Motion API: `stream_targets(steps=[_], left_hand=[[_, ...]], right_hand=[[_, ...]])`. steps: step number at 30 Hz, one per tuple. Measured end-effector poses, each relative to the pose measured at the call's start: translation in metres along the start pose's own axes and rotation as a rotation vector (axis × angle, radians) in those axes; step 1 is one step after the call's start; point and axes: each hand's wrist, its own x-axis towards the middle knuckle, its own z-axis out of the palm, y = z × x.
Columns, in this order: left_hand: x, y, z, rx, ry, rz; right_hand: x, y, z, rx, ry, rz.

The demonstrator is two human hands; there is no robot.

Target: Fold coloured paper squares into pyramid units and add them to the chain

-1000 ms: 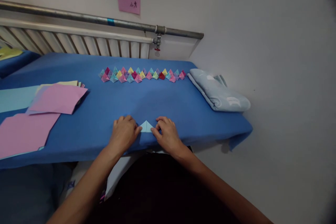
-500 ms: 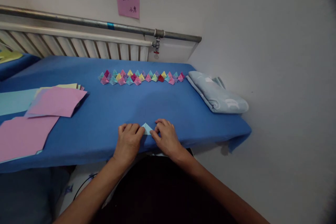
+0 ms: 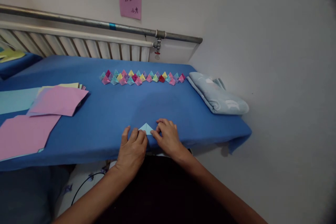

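A small light-blue paper triangle [image 3: 146, 128] lies near the front edge of the blue-covered table, its point facing away from me. My left hand [image 3: 133, 145] rests over its left part, fingertips pressing on the lower left side and hiding it. The fingers of that hand are slightly apart. At the triangle's right corner, my right hand [image 3: 168, 136] pinches the paper between thumb and curled fingers. Behind it stands a double row of small folded paper pieces [image 3: 138, 81] in pink, blue, yellow, purple and red.
Pink sheets [image 3: 26, 134] and more coloured paper [image 3: 59, 100] lie at the left. A folded light-blue blanket [image 3: 217, 94] is at the table's right end. A radiator [image 3: 78, 46] and a metal pipe [image 3: 131, 29] run along the wall behind.
My left hand has shifted slightly right and toward me, its fingertips now on the triangle's lower left part, with the thumb spread. My right hand stays at the right corner.
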Motion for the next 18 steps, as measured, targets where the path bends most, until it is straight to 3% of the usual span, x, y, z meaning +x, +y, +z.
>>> stream_targets(steps=[11, 14, 16, 18], left_hand=[[-0.002, 0.0, 0.005, -0.029, 0.015, 0.009], [-0.002, 0.001, 0.007, -0.043, 0.019, -0.008], [-0.003, 0.001, 0.009, -0.06, 0.027, -0.027], [-0.003, 0.002, 0.009, -0.073, 0.029, -0.035]], right_hand=[[-0.002, 0.006, -0.017, -0.089, -0.05, -0.008], [-0.002, -0.008, -0.025, -0.02, -0.063, -0.178], [-0.004, -0.017, -0.026, 0.081, -0.181, -0.358], [-0.005, -0.021, -0.023, 0.111, -0.266, -0.419]])
